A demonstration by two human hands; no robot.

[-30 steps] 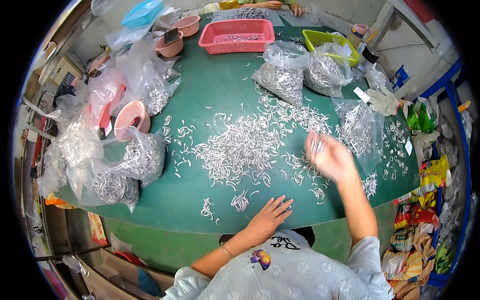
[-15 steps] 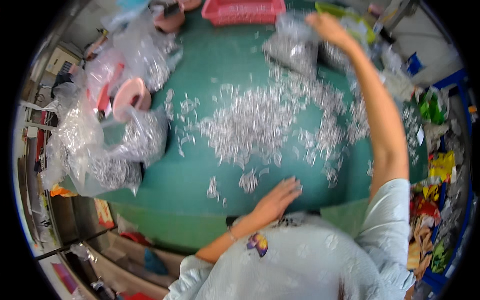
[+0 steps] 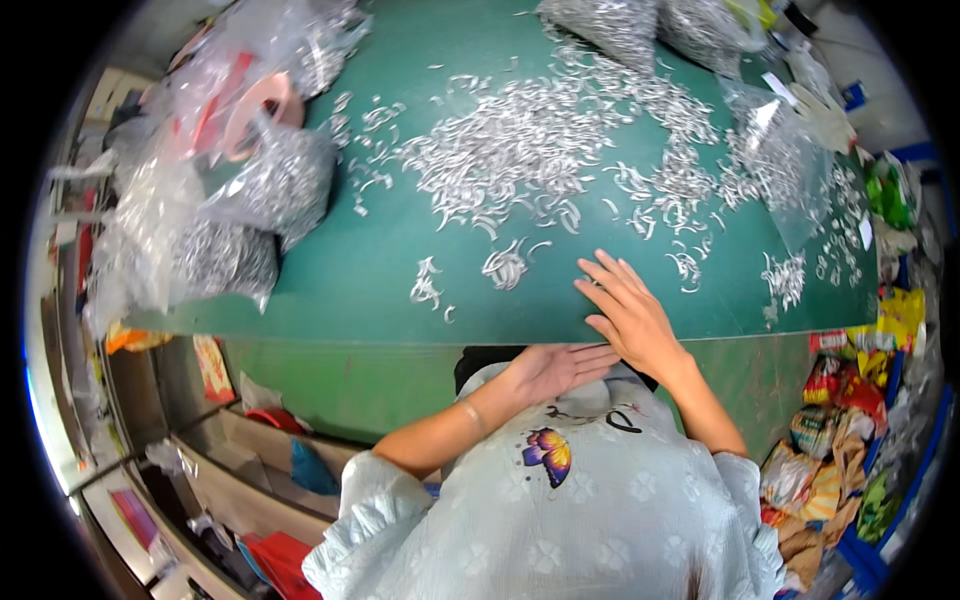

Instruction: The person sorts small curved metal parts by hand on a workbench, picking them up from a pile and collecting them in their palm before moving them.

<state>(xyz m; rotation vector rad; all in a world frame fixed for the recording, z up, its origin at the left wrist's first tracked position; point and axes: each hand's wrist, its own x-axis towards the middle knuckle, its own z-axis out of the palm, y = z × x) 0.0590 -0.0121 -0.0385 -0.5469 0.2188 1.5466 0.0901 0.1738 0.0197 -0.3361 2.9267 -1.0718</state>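
Just below the near edge of the green table, my left hand is turned palm up with its fingers stretched out. No piece shows in its palm, though my right hand covers its fingertips. My right hand is open over the table edge, fingers spread on or just above the green top. Small curved silvery pieces lie in a broad heap beyond both hands. A small cluster of curved pieces lies left of my right fingertips, and a few more pieces lie to their right.
Clear bags of silvery pieces crowd the left side, with a pink basin among them. More filled bags stand at the far right. A flat clear bag lies at right. Colourful packets fill a blue rack beside the table.
My right hand has come back from the far bags to the near table edge. My left hand has drawn off the tabletop to below the edge and turned palm up.
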